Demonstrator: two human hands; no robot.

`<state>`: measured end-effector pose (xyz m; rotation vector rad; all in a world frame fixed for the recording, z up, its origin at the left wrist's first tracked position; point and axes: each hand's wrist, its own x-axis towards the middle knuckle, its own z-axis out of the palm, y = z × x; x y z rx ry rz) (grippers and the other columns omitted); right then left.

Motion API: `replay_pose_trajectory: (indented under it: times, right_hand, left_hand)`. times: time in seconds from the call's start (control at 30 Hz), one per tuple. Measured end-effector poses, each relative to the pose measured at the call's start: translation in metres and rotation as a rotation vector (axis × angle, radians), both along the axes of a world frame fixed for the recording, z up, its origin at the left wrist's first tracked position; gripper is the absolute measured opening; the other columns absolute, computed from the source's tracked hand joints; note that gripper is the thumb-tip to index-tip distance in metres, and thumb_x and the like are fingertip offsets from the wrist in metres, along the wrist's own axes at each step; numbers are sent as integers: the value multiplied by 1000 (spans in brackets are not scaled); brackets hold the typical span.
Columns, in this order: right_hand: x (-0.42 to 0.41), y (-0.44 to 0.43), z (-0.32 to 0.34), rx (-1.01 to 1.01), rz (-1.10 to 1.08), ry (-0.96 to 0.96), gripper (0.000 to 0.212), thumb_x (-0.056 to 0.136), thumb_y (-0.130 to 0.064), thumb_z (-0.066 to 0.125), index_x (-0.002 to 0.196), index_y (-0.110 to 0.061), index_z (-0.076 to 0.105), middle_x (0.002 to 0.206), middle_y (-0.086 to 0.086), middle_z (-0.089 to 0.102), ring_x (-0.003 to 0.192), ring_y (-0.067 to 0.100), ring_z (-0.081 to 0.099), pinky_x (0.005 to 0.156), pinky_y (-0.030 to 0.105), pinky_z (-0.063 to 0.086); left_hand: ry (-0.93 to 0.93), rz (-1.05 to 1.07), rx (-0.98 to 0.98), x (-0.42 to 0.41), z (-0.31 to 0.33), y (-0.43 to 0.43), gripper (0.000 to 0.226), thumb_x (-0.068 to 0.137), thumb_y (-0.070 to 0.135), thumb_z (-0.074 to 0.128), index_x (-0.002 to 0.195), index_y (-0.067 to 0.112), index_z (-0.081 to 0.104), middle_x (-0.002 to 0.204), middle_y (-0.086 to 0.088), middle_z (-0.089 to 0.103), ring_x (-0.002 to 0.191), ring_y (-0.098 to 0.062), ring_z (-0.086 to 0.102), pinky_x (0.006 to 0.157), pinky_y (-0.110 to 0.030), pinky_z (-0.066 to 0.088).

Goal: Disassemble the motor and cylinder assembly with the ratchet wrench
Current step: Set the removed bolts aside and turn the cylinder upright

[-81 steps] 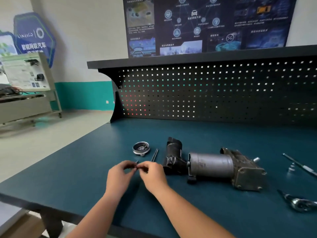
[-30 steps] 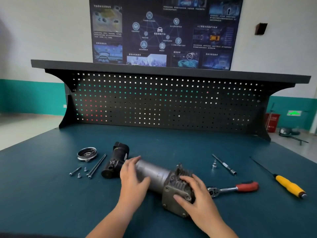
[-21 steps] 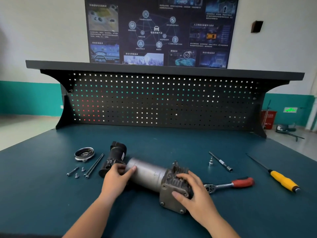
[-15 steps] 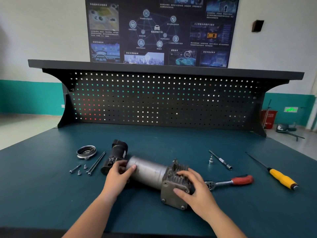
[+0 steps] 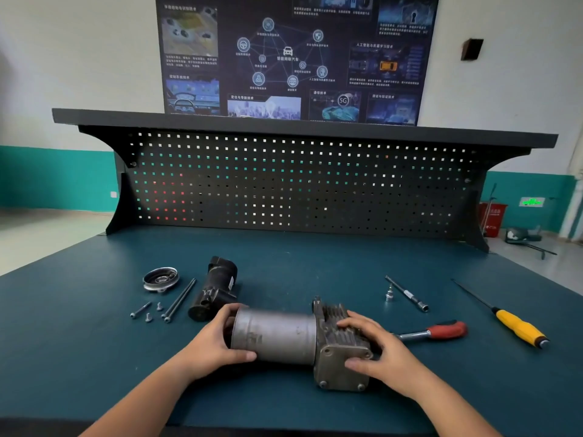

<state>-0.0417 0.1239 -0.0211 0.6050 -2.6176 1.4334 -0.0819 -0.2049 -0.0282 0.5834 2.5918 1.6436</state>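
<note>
Status: partway through. The motor and cylinder assembly (image 5: 293, 339) lies on its side on the bench mat (image 5: 94, 357), near the front edge, long axis running left to right.

Hands: my left hand (image 5: 211, 345) is curled round the left end of the grey motor can (image 5: 277, 335), thumb on the near side. My right hand (image 5: 383, 351) grips the finned cylinder block (image 5: 340, 357), fingers over the fins, thumb on the near face. Neither holds a tool.

Done, judging by the loose parts: 1 round metal cap (image 5: 161, 279), 2 long bolts (image 5: 181, 299) and 3 short screws (image 5: 140, 310) lie left of the assembly. The black housing (image 5: 217, 288) lies just behind my left hand. It looks to be off the can, but I cannot tell whether they touch.

Left: can and block are joined. Bolt heads show at the corners of the block's near face, and I judge these come next. The ratchet wrench (image 5: 432, 332), red handle, lies untouched just right of my right hand. A socket (image 5: 390, 293) and extension bar (image 5: 407, 294) lie behind it, and a yellow-handled screwdriver (image 5: 517, 328) farther right.

Writing: on the wall poster (image 5: 284, 58) I read only "5G"; the Chinese captions are too small. There is a pale label on the black housing, unreadable. No brand is legible on the can or the wrench.
</note>
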Motion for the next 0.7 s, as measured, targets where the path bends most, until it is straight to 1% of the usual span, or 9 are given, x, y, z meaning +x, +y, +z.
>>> replay_pose_trajectory:
  times: [0.07, 0.13, 0.2, 0.33, 0.43, 0.47, 0.53, 0.6, 0.7]
  right_hand:
    - [0, -1, -2, 15, -25, 27, 59, 72, -25, 83, 113, -58, 56, 143, -22, 34, 134, -8, 30, 107, 11, 23]
    - [-1, -2, -2, 41, -53, 65, 61, 71, -29, 83, 112, -63, 53, 143, -29, 27, 132, -15, 26, 107, 11, 21]
    - [-3, -5, -1, 66, -77, 93, 60, 71, -31, 82, 113, -63, 53, 141, -34, 26, 130, -18, 24, 108, 14, 21]
    - [-15, -18, 1, 75, -100, 151, 54, 71, -31, 82, 111, -55, 53, 126, -26, 48, 124, -10, 37, 108, 17, 27]
    - [-23, -32, -1, 93, -94, 180, 51, 70, -34, 82, 107, -55, 53, 123, -26, 48, 124, -6, 35, 106, 18, 25]
    - [-26, -37, -1, 104, -94, 178, 50, 70, -37, 82, 106, -56, 53, 123, -28, 47, 125, -5, 34, 105, 17, 23]
    - [-29, -48, -3, 110, -97, 182, 49, 70, -38, 82, 103, -57, 52, 119, -31, 45, 123, -5, 35, 103, 14, 22]
    - [-32, -58, -4, 103, -109, 181, 47, 70, -36, 82, 101, -56, 51, 113, -34, 45, 123, -5, 35, 102, 15, 24]
    - [-32, -68, -8, 85, -130, 171, 43, 71, -35, 81, 98, -53, 53, 105, -35, 48, 118, -9, 34, 97, 10, 24]
  left_hand:
    - [37, 9, 28, 5, 3, 0, 86, 47, 28, 88, 120, 24, 43, 113, -2, 60, 99, 4, 61, 81, -8, 44]
    - [55, 11, 33, 8, 6, -2, 87, 43, 36, 85, 119, 23, 45, 110, -3, 62, 98, 3, 62, 81, -8, 44]
    - [50, 36, 57, 11, 11, -4, 84, 46, 30, 87, 118, 23, 45, 110, -6, 62, 96, -1, 63, 80, -9, 45]
    - [37, 103, 111, 13, 35, -11, 66, 61, 15, 84, 114, 29, 47, 108, -4, 61, 90, -1, 66, 75, -14, 50]
    - [42, 144, 62, 12, 63, -18, 66, 56, 26, 81, 113, 31, 48, 109, 0, 63, 97, -11, 65, 87, -31, 52]
    - [37, 158, 26, 11, 73, -21, 68, 53, 30, 80, 113, 32, 48, 106, 1, 65, 95, -12, 65, 87, -33, 53]
    - [14, 185, -39, 5, 93, -26, 74, 45, 34, 83, 112, 32, 52, 98, 1, 68, 88, -14, 66, 81, -33, 54]
    - [-10, 191, -94, -3, 115, -25, 74, 41, 32, 85, 108, 33, 55, 92, -2, 69, 80, -16, 67, 69, -31, 56]
    - [-71, 161, -169, -15, 139, -19, 71, 54, 16, 90, 113, 28, 53, 90, -8, 64, 69, -19, 66, 56, -32, 55]
